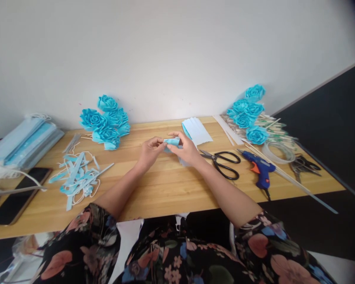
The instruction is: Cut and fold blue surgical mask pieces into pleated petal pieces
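My left hand [149, 152] and my right hand [186, 150] meet above the middle of the wooden table [165, 189]. Both pinch a small folded piece of light blue fabric [172, 142] between their fingertips. A white part of the piece hangs below my right hand. A stack of cut white and blue sheets [197, 130] lies just behind my right hand.
Blue fabric roses lie at the back left [105, 122] and back right [250, 112]. Black scissors [225, 162], a blue glue gun [260, 167], sticks and tape are at the right. Cut strips [77, 175], a phone [17, 195] and stacked face masks [23, 142] are at the left.
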Demonstrator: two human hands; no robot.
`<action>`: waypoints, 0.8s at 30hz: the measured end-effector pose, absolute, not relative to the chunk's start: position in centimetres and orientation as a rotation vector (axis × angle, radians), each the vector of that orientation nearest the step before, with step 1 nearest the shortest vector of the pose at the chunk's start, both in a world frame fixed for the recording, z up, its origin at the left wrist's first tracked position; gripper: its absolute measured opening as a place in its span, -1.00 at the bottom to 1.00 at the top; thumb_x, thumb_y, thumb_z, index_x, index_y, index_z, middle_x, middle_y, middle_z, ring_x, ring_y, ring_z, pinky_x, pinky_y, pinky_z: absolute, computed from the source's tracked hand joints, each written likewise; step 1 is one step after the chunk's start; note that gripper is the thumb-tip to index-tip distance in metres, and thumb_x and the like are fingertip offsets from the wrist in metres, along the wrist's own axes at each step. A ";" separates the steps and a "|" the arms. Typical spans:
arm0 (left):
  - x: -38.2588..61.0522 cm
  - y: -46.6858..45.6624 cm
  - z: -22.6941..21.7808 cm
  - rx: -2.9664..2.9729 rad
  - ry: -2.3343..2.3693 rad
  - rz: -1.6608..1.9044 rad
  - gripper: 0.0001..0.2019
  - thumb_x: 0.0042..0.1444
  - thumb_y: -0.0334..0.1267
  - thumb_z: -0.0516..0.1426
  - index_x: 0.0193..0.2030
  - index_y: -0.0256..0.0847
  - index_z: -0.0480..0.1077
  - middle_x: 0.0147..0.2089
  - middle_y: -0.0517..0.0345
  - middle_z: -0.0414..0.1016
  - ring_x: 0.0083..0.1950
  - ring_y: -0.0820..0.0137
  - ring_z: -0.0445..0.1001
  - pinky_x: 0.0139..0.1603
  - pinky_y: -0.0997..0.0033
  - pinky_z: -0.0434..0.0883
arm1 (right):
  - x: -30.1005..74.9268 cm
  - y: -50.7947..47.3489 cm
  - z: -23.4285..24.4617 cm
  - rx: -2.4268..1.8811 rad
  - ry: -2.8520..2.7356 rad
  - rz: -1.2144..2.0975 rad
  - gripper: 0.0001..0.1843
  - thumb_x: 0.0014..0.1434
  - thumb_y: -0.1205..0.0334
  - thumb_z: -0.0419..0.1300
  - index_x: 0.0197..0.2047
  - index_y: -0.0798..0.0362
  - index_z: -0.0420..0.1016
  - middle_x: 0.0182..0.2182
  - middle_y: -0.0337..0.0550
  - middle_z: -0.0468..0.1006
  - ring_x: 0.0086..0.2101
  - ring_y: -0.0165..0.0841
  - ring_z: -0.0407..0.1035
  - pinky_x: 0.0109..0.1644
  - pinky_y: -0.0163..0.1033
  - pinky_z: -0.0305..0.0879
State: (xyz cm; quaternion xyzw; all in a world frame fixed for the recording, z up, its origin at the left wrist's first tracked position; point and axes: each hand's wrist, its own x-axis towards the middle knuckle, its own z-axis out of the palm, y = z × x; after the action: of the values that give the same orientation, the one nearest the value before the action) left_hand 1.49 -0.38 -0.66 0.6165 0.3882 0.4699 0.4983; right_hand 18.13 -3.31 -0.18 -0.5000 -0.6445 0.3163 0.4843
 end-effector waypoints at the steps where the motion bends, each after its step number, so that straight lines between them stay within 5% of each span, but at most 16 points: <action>1: 1.5 -0.3 -0.7 1.473 0.932 1.134 -0.78 -0.05 -0.11 0.32 -0.41 -0.23 0.50 -0.42 0.19 0.49 -0.39 0.47 0.38 -0.29 0.47 0.35 | 18.2 -3.3 -0.1 -1.218 -1.566 0.789 -0.57 0.06 0.14 0.25 0.03 0.00 0.42 -0.20 -0.19 0.55 -0.29 -0.34 0.40 -0.18 -0.21 0.33; 12: 0.9 0.6 -0.8 1.305 0.988 1.179 -0.67 -0.08 -0.06 0.34 -0.41 -0.22 0.35 -0.55 0.35 0.29 -0.68 0.65 0.14 -0.68 0.56 0.10 | 18.9 -2.6 -0.4 -1.177 -1.513 0.745 -0.61 0.07 0.22 0.18 0.01 -0.01 0.40 -0.33 -0.26 0.45 -0.31 -0.36 0.39 -0.12 -0.20 0.35; 18: 1.3 0.2 -1.0 1.191 0.807 1.206 -0.64 0.02 -0.03 0.29 -0.34 -0.22 0.26 -0.35 0.22 0.41 -0.35 0.47 0.48 -0.37 0.41 0.54 | 18.7 -2.7 -0.5 -1.138 -1.537 0.706 -0.57 0.08 0.28 0.16 0.06 -0.01 0.37 -0.33 -0.27 0.45 -0.30 -0.38 0.39 -0.08 -0.21 0.34; 24: 1.5 0.3 -1.2 1.153 0.747 1.157 -0.56 -0.07 -0.04 0.37 -0.20 -0.23 0.31 -0.26 0.18 0.51 -0.28 0.43 0.53 -0.21 0.31 0.58 | 18.7 -2.7 -0.5 -1.149 -1.536 0.701 -0.53 0.06 0.30 0.15 0.09 0.00 0.37 -0.32 -0.26 0.46 -0.31 -0.39 0.38 -0.12 -0.22 0.33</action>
State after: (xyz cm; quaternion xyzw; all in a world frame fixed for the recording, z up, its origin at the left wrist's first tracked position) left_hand 1.52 0.32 -1.23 0.5022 0.3254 0.5039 0.6228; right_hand 18.66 -2.72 -0.49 -0.4796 -0.6414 0.2927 0.5225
